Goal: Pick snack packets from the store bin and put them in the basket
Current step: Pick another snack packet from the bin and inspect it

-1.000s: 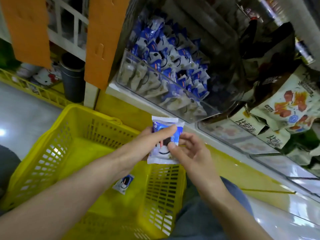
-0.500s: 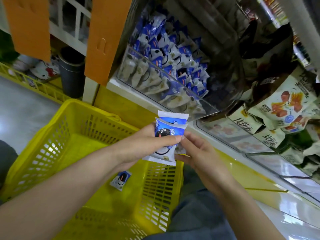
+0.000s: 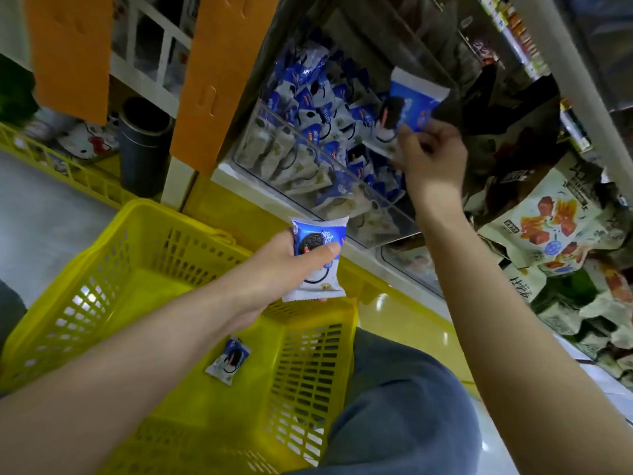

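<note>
My left hand (image 3: 291, 265) grips a blue-and-white snack packet (image 3: 318, 265) above the far rim of the yellow basket (image 3: 113, 269). My right hand (image 3: 431, 156) is raised over the clear store bin (image 3: 370, 197) and pinches a second blue-and-white packet (image 3: 411, 104) by its lower edge. The bin is heaped with several packets (image 3: 315, 108) of the same kind. One packet (image 3: 229, 361) lies on the basket floor, below my left forearm.
An orange panel (image 3: 219, 80) stands left of the bin. White and orange snack bags (image 3: 555, 224) hang at the right. A dark cylindrical container (image 3: 144, 142) and a low yellow rack (image 3: 68, 169) sit at the left. My knee in blue trousers (image 3: 404, 399) is beside the basket.
Both hands were together on the packets over the basket. My right hand has since risen to the bin with one packet, and my left hand keeps the other above the basket.
</note>
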Tool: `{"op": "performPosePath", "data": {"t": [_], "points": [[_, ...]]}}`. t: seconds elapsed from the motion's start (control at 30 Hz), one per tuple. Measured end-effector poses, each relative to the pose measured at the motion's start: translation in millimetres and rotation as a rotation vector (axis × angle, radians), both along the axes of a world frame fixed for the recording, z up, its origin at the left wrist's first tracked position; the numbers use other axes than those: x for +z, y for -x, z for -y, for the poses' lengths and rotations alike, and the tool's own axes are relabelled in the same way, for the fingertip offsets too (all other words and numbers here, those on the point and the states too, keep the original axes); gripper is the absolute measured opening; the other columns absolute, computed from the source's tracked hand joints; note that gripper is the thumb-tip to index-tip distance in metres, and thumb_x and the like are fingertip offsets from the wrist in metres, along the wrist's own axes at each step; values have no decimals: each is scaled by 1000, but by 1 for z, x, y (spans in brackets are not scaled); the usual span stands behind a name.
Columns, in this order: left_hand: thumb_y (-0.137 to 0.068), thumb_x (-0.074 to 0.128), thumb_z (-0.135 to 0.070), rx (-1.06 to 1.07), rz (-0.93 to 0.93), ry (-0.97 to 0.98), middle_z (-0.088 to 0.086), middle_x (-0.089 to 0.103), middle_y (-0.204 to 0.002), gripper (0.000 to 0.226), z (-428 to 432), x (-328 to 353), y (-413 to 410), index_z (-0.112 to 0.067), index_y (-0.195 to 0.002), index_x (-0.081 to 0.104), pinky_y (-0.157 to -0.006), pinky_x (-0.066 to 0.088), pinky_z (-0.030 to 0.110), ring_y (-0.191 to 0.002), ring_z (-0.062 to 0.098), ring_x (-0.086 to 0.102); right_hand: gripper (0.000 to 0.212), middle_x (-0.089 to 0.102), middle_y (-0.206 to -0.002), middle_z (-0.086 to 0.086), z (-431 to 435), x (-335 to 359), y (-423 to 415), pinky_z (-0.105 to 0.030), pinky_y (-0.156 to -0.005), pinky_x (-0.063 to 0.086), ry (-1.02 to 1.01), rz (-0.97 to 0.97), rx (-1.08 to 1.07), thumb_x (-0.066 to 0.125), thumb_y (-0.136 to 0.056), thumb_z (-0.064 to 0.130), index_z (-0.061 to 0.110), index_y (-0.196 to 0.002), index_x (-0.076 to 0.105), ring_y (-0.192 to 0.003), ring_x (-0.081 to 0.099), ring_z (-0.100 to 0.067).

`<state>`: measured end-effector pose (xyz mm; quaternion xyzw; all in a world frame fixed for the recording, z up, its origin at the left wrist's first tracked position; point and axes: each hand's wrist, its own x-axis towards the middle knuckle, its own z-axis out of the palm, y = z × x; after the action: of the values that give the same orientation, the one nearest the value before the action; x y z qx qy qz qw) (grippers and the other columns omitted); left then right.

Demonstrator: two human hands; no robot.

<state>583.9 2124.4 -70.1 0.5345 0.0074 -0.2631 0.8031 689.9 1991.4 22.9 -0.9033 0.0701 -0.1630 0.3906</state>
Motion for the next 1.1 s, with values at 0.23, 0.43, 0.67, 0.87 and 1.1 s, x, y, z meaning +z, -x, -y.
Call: {"op": "performPosePath", "data": {"t": [0.23, 0.43, 0.67, 0.87, 1.1], "points": [[-88, 58, -35, 19, -33, 26, -22, 64, -93, 17, -1, 2, 0, -35, -104, 55, -54, 42, 0, -70, -21, 57, 21, 61, -104, -8, -9, -28, -58, -32, -88, 51, 124, -233, -8, 62, -88, 23, 12, -104, 54, -94, 60, -16], [-88, 59, -33, 22, -55, 63, -20, 64, -94, 14, 1, 3, -2, -34, -101, 53, -56, 42, -2, -81, -13, 59, 39, 63, -104, -21, -16, -14, -64, -33, -77, 48, 429, -545, 153, 59, -90, 27, 0, -118, 59, -79, 51, -18], [-88, 59, -32, 24, -69, 45, -15, 66, -100, 12, 1, 3, -1, -34, -99, 53, -61, 44, -1, -90, -6, 60, 35, 61, -70, -1, -29, -16, -69, -13, -51, 44, 327, -501, 247, 55, -91, 38, 5, -88, 66, -53, 53, -4], [-88, 59, -32, 27, -59, 28, -15, 66, -101, 20, 2, 2, -3, -31, -108, 55, -65, 46, 1, -91, -7, 60, 35, 54, -75, -6, -36, -18, -73, -17, -54, 42, 386, -565, 250, 53, -90, 43, 12, -74, 52, -60, 51, -12], [-87, 59, -37, 29, -77, -30, -23, 63, -92, 18, -1, 3, -3, -35, -104, 54, -54, 41, 2, -72, -19, 57, 44, 51, -73, -10, -35, -10, -58, -27, -59, 40, 476, -523, 222, 36, -97, 45, 7, -84, 54, -68, 51, -20]]}}
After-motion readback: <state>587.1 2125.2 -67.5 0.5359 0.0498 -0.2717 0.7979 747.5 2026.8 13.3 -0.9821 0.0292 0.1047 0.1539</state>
